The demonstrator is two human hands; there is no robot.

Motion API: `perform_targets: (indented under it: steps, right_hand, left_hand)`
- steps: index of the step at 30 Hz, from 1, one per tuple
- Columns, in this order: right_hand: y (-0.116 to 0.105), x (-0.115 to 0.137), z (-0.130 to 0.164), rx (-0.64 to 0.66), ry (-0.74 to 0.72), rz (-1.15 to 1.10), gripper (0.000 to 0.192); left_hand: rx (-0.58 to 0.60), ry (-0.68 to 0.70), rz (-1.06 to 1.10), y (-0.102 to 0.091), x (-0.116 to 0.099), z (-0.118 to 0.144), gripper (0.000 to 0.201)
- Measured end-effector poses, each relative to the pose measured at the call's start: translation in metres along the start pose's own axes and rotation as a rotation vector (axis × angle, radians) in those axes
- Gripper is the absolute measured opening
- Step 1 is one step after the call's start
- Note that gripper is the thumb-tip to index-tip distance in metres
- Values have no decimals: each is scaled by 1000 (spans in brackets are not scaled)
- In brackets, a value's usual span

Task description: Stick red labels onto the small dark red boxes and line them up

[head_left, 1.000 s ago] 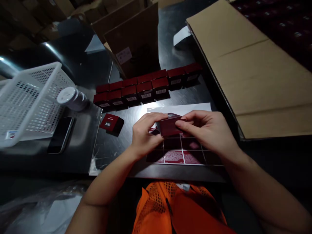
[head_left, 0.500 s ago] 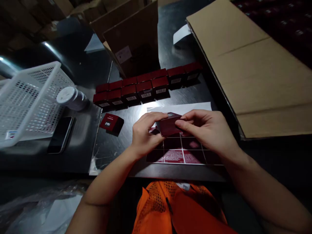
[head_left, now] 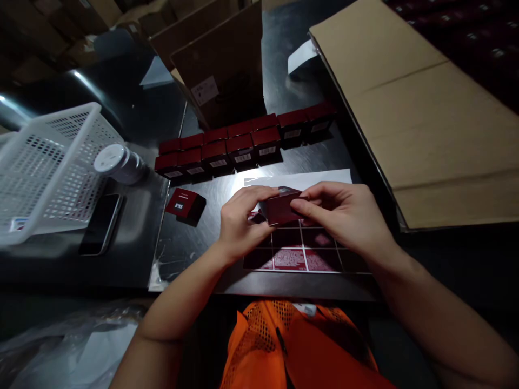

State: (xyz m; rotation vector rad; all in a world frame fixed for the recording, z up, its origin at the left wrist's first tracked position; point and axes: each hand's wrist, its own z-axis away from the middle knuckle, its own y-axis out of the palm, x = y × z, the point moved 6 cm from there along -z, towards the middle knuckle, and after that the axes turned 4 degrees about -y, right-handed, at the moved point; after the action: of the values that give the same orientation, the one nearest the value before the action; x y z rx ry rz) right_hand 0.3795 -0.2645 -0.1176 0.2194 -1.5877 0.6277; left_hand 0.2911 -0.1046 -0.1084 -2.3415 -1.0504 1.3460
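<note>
Both hands grip one small dark red box [head_left: 279, 209] just above a sheet of dark red labels [head_left: 302, 251] on the dark table. My left hand [head_left: 240, 222] pinches the box's left end, and my right hand [head_left: 339, 215] holds its right end with the thumb on the front face. A lone red box [head_left: 185, 205] with white lettering lies to the left of my hands. Behind it, two rows of several matching red boxes [head_left: 243, 143] stand side by side.
A white plastic basket [head_left: 44, 167] stands at the left, with a white-lidded jar [head_left: 119, 163] and a black phone [head_left: 101, 223] beside it. An open cardboard box [head_left: 221, 65] sits behind the rows. A large flat cardboard sheet [head_left: 421, 113] covers the right.
</note>
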Motion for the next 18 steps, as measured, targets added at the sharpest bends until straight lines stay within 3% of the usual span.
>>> perform_targets:
  steps: [10, 15, 18]
  right_hand:
    - [-5, 5, 3, -134, -83, 293, 31]
    - [-33, 5, -8, -254, -69, 495, 54]
    - [-50, 4, -15, -323, -94, 390, 43]
  left_hand:
    - [27, 92, -103, 4, -5, 3, 32]
    - [12, 84, -66, 5, -2, 4, 33]
    - [-30, 7, 53, 2, 4, 5, 37]
